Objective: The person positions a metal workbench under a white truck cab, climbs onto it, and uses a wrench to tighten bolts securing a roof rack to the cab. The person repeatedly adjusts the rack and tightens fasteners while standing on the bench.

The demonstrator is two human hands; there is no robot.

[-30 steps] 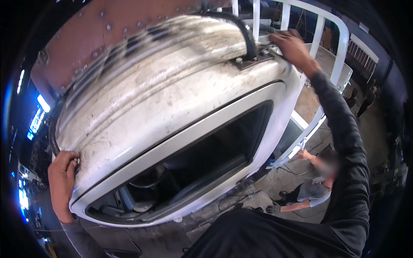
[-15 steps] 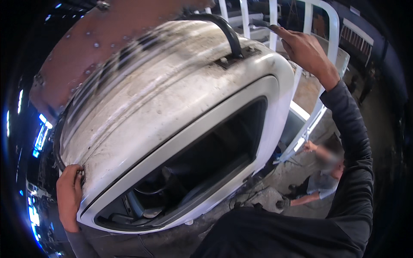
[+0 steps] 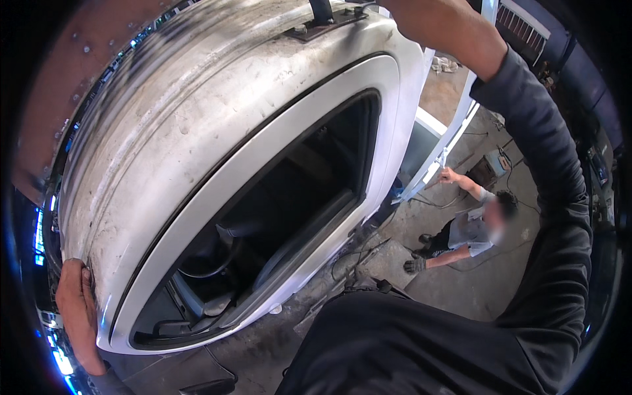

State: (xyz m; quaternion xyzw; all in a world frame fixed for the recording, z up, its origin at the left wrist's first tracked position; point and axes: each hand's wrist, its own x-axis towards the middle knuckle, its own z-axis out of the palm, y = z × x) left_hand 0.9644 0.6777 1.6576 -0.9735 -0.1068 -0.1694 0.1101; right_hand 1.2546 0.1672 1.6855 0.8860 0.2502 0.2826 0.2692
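My left hand (image 3: 78, 309) is closed over the front edge of a dirty white vehicle cab roof (image 3: 191, 131), at the lower left. My right hand (image 3: 447, 29) is raised at the top, past the roof's rear corner. Its fingers run out of the picture, so whatever it grips is hidden. Close by it, a black tube (image 3: 321, 10) rises from a rusty bolted plate (image 3: 322, 27) on the roof. Below the roof edge, a door window (image 3: 296, 184) shows a dark interior with a steering wheel (image 3: 214, 263).
A white tubular rail frame (image 3: 454, 131) stands behind the cab. On the ground at the right, another person (image 3: 471, 227) reaches one hand to the frame and rests a gloved hand low. A box with cables (image 3: 490, 168) is beyond them. A reddish-brown riveted panel (image 3: 59, 72) fills the upper left.
My view has tipped downward, so the roof and rail sit higher. My right hand, earlier seen with a grey tool-like piece by the rail, now reaches the top edge. My left hand stays on the roof edge.
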